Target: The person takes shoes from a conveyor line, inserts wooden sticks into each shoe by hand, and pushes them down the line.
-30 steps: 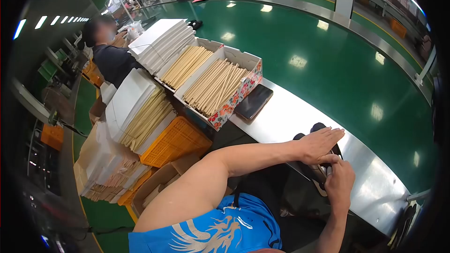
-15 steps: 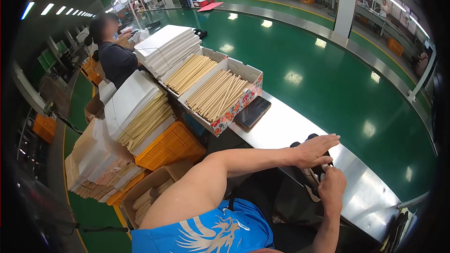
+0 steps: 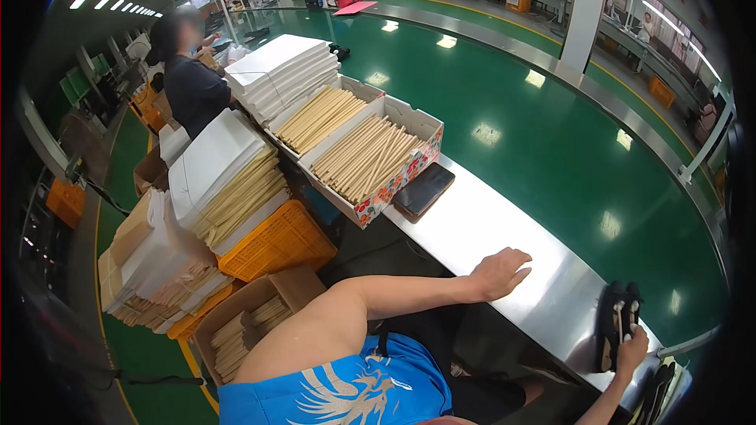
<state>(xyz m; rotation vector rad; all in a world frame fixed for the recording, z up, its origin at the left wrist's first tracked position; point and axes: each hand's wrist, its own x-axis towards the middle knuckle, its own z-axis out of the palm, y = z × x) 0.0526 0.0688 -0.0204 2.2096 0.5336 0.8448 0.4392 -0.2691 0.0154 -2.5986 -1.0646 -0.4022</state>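
Observation:
A pair of black flat shoes [image 3: 608, 327] rests at the right end of the steel ledge, side by side, with pale patches in their openings. My right hand [image 3: 632, 349] is closed on the nearer part of the right-hand shoe. Over the middle of the ledge, my left hand [image 3: 501, 274] holds nothing, its fingers loosely extended and the thumb apart. The dark phone [image 3: 425, 189] lies farther along the ledge, beyond my left hand.
Rolled paper sticks fill a flowered box [image 3: 431, 142] beside the phone. Stacks of white sheets [image 3: 276, 63] stand behind it. An orange crate [image 3: 279, 244] and a cardboard box [image 3: 303, 287] are at my left. A green conveyor belt [image 3: 535, 157] runs beyond the ledge; a co-worker [image 3: 193, 86] sits at far left.
My right hand and the shoes have moved right, onto the end of the ledge. My left hand has come away from them, shifting slightly left and toward me.

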